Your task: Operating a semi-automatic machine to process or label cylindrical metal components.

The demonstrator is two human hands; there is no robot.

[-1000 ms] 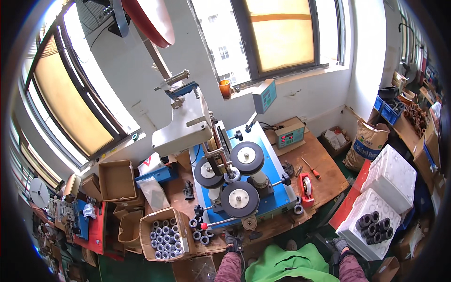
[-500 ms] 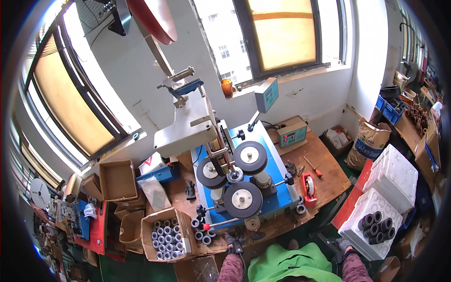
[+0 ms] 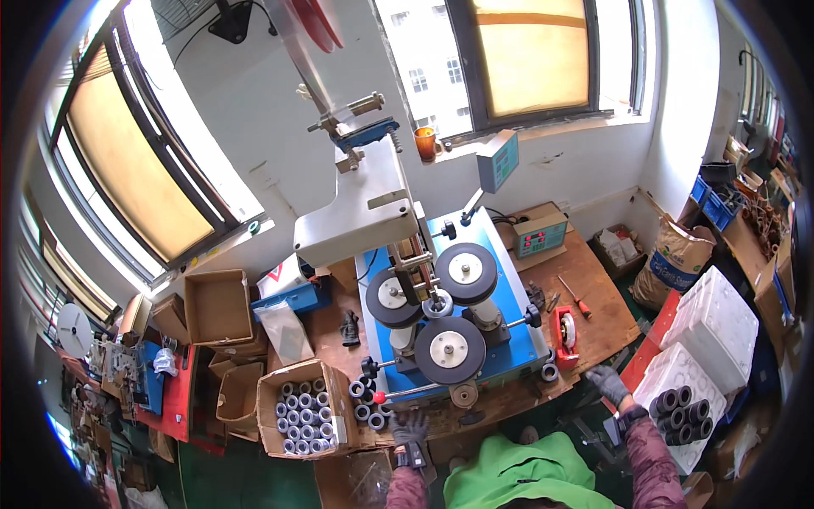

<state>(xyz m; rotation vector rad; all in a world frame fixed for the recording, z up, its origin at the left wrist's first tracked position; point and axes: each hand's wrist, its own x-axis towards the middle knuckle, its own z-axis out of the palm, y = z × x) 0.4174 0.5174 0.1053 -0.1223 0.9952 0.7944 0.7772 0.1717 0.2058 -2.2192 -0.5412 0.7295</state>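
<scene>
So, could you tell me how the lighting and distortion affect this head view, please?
Head view: the windows are blown out with glare, while the machine is evenly lit and sharp; fisheye bending curves the window frames, and a black rim darkens the corners, leaving both gloved hands small near the lower edge.

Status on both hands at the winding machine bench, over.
Left hand gloved, open, resting at wooden bench edge below blue three-wheel machine. Right hand gloved, empty, at bench corner near red tape dispenser. Nothing between them.
</scene>
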